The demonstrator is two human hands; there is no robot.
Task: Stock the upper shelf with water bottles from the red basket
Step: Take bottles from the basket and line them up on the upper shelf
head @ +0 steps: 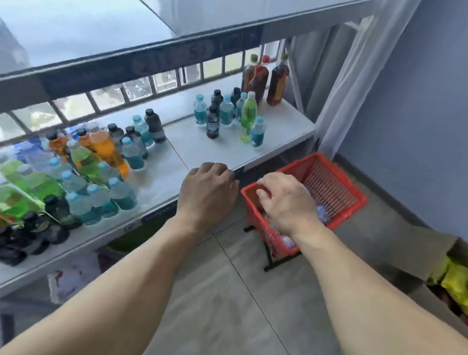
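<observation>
Here, a person's right hand [287, 204] reaches into the red basket [337, 187] on the floor, fingers curled among water bottles [322, 214]; whether its grip holds 1 cannot be told. The left hand [208, 192] curls over the edge of the lower shelf [283, 130], crowded with drinks. The upper shelf [215, 6] lies above. Writing on the shelf's rail [153, 58] is unreadable. A cardboard box [431, 253] holds yellow packets [459, 285].
</observation>
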